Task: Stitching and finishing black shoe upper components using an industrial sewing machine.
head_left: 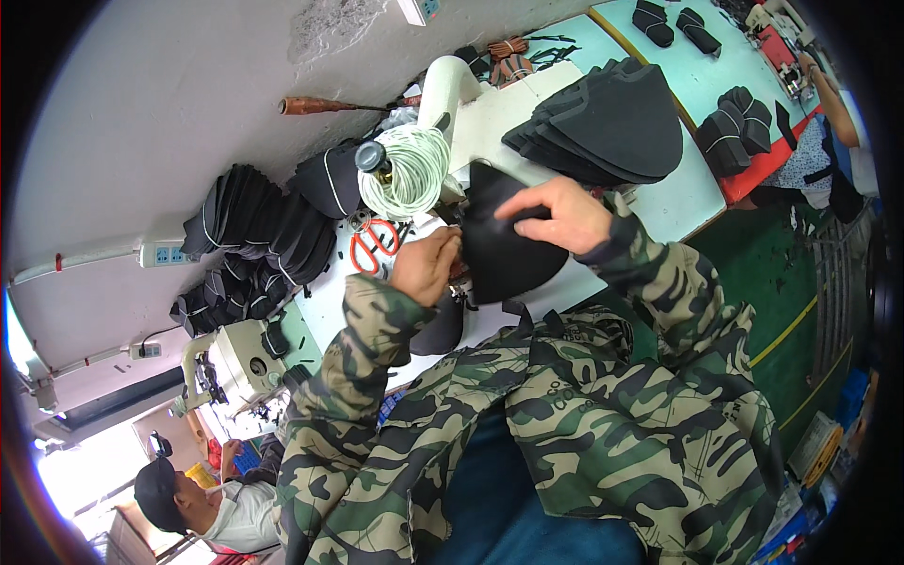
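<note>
Black, smooth, curved panel (pixel 516 259) is noted beneath the right hand (pixel 570 221). The forefinger and thumb of that hand are extended and parted, with nothing seen pinched between them; whether pressure is being applied cannot be told. At the panel's left edge, the fingers of the left hand (pixel 421 268) are bent inward; whether the edge is gripped or merely steadied cannot be told. The panel is located over the white table (pixel 692 193), just in front of the cream-coloured, rounded machine arm (pixel 450 89). By judgement, an alignment step at the machine is in hand; for the next move, a flat panel and a steadily guided edge would be called for.

Beside the left hand, red-handled metal scissors (pixel 375 247) are observed, with a coil of pale cord (pixel 414 179) beyond. Past the right hand, a fanned stack of dark, curved panels (pixel 603 122) is laid.

The working point of the machine is concealed behind the left hand and the coil. A dark, rounded piece (pixel 439 331) is partly covered by the camouflage-patterned left sleeve (pixel 377 325). At the upper right, a co-worker (pixel 833 108) is cut off by the dark rim.
</note>
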`<state>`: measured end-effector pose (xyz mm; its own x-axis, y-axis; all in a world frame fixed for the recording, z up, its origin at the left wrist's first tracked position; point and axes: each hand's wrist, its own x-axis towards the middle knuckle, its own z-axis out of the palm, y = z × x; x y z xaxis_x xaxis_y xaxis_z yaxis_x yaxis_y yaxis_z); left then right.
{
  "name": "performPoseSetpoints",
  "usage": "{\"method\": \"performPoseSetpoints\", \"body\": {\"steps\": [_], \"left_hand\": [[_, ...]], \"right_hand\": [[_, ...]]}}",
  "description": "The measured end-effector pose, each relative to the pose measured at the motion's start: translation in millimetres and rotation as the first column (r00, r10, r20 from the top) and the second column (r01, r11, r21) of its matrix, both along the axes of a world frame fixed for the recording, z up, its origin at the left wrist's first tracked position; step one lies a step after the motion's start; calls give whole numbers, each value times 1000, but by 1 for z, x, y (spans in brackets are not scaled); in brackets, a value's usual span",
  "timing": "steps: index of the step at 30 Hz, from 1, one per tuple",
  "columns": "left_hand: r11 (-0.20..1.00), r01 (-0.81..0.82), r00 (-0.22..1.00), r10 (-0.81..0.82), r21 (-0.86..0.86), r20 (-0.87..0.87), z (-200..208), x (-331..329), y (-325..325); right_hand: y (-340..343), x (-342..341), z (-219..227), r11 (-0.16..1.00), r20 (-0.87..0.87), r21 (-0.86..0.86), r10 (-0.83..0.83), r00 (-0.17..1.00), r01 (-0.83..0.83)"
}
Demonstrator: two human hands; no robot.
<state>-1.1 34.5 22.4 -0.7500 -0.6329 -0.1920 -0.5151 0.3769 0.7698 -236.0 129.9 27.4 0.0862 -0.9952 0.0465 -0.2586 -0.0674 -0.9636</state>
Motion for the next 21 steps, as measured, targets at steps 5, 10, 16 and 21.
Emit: {"method": "performPoseSetpoints", "body": {"steps": [5,10,16,21], "left_hand": [[432,-102,994,80,896,75,14,15,2],[396,-295,951,211,869,227,-5,22,-36],[746,-295,946,143,597,290,2,-10,-46],[941,-135,980,81,309,182,-16,-1,-36]], "right_hand": [[25,24,13,963,-67,-138,-243,968,233],[47,83,-8,999,-267,10,51,962,-51],[41,91,1,991,-312,-107,-108,944,78],[40,41,40,945,-422,-238,-309,852,224]]}}
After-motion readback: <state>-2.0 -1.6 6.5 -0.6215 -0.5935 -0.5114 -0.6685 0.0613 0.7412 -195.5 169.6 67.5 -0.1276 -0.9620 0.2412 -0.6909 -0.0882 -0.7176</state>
